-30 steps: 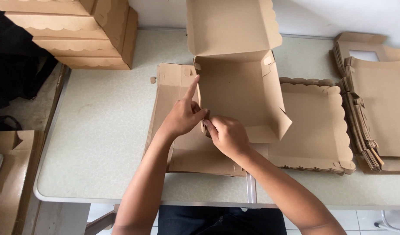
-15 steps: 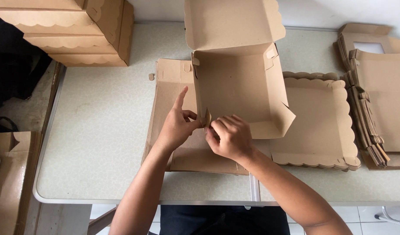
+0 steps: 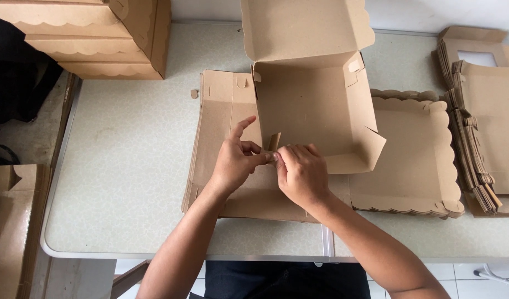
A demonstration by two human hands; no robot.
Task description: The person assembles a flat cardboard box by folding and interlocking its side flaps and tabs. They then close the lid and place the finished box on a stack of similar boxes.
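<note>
At box corner [image 3: 274, 143], both hands pinching

half-folded box [image 3: 312, 105] on flat stack [image 3: 221, 111], finished boxes [image 3: 99, 39] far left.

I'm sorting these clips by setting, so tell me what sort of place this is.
Probably a small packing workspace: a pale table, folded boxes stacked at its far corner, flat blanks piled to one side, and both hands folding a half-made box.

Plain brown cardboard box [image 3: 312, 105], pale speckled green table [image 3: 127, 182]
</note>
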